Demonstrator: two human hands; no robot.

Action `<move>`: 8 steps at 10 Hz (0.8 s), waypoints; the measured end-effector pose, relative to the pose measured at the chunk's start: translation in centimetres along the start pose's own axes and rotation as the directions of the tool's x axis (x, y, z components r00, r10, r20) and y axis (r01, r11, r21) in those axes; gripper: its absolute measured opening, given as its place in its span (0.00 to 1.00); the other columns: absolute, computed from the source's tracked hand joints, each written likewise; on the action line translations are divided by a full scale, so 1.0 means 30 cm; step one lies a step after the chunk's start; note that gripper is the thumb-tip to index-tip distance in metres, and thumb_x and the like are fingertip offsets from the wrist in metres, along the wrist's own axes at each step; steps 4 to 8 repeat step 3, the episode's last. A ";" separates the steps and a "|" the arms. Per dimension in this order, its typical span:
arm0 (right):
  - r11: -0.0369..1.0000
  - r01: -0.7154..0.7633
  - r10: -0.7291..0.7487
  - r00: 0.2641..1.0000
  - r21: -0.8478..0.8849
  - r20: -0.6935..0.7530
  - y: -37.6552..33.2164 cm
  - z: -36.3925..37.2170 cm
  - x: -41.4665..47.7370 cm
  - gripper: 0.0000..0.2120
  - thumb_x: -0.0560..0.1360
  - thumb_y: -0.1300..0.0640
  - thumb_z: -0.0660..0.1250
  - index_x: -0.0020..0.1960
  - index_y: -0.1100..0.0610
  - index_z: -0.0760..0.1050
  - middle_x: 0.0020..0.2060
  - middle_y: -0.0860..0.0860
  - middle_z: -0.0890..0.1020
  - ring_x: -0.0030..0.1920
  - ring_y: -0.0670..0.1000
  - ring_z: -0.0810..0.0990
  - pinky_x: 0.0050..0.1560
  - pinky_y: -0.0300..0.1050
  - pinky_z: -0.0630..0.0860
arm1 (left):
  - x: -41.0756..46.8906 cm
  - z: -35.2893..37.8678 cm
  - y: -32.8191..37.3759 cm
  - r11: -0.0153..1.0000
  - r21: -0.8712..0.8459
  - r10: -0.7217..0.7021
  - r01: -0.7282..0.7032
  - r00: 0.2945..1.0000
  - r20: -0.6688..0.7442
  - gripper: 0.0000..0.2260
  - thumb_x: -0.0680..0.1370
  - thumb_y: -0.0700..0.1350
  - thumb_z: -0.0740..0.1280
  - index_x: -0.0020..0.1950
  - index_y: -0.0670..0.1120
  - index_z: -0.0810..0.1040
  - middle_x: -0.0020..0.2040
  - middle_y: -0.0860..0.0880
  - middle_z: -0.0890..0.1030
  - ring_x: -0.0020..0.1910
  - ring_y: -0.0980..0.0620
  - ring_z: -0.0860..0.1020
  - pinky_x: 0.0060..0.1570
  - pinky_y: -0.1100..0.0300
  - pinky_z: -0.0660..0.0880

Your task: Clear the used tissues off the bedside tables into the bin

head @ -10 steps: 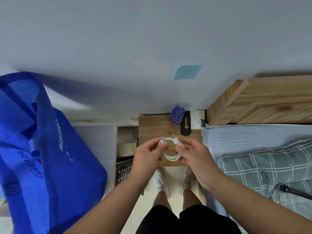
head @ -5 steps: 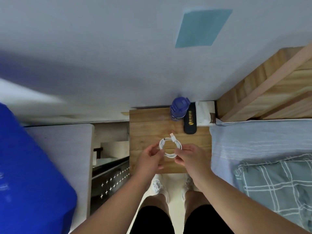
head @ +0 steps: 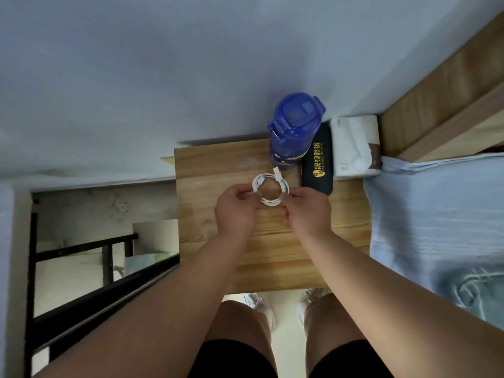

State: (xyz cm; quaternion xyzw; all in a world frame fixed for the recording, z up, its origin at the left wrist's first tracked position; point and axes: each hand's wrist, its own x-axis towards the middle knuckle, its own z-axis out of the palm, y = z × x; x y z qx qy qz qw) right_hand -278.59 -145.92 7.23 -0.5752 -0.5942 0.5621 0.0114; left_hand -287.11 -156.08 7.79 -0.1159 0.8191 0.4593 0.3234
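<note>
The bed (head: 436, 214) filled the right side, its pale sheet pressed against the wooden bench (head: 212, 170). Along the bench's far edge stood a blue bottle (head: 294, 126), with a black glasses case (head: 317, 162) just beside it and a white tissue pack (head: 351, 145) beyond that, against the headboard. No used tissues showed on the bench, and the bin was out of view.

The left hand (head: 236, 211) and right hand (head: 306, 211) met over the middle of the bench, holding a coiled white cable (head: 270, 188) between them. The left fingers (head: 245, 190) were curled and pinched the coil's left side; the right fingers (head: 293, 193) pinched its right side, nearly closed, with nothing else in either grip.

The step in hand looked like tidying rather than tissue clearing: the coil was probably being set down. The next move would call for letting the cable go where it stays wound, then looking for crumpled tissues elsewhere, perhaps on another bench, and finding the bin.
</note>
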 end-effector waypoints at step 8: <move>0.993 0.084 -0.089 0.995 -0.083 -0.052 -0.040 -0.065 -0.165 0.08 0.76 0.46 0.73 0.49 0.47 0.76 0.36 0.46 0.85 0.38 0.49 0.85 0.41 0.48 0.81 | -0.113 -0.085 0.022 0.991 -0.115 -0.068 0.074 0.996 0.060 0.13 0.78 0.41 0.76 0.62 0.41 0.82 0.50 0.43 0.86 0.44 0.45 0.85 0.54 0.44 0.85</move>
